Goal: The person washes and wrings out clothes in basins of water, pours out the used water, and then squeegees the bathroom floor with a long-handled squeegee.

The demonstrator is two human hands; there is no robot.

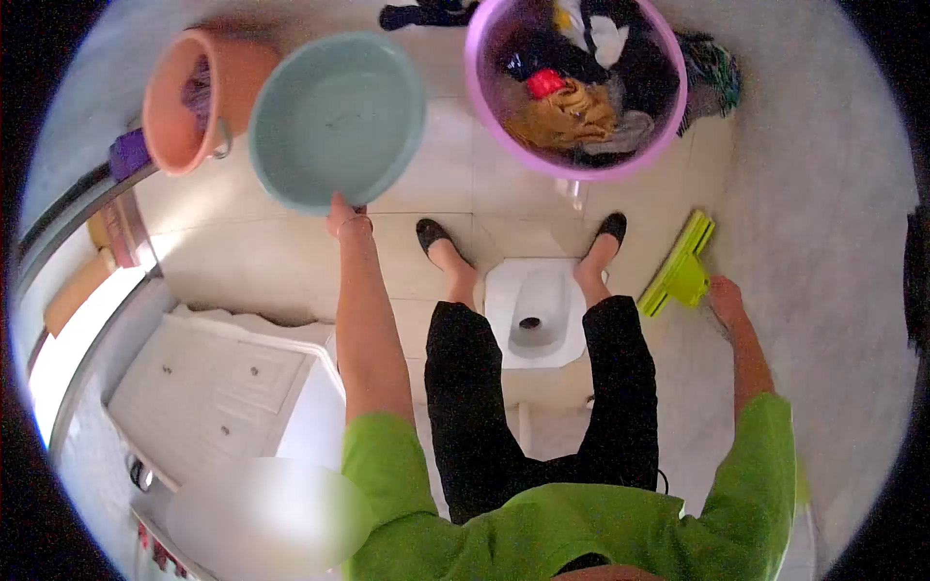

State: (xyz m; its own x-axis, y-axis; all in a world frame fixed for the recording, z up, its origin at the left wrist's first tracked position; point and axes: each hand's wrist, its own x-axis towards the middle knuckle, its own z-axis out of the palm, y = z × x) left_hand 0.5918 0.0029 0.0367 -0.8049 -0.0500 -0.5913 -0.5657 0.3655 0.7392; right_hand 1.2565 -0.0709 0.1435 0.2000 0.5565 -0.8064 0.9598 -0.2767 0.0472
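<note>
My left hand [347,215] is closed on the near rim of a teal plastic basin [334,126]. The basin is tilted so its inside faces me, and nothing shows in it. On the right, my right hand [725,298] is closed beside the socket of a lime-green squeegee [683,266] and appears to grip its handle, which is mostly hidden by the hand. The squeegee's long blade slants across the boundary of the floor and the grey surface at right.
A pink tub [575,170] full of clothes stands ahead, with dark cloth [712,77] beside it. An orange bucket [242,82] with cloth inside is left of the basin. A squat toilet [540,310] lies between my feet; a white cabinet [208,387] stands at left.
</note>
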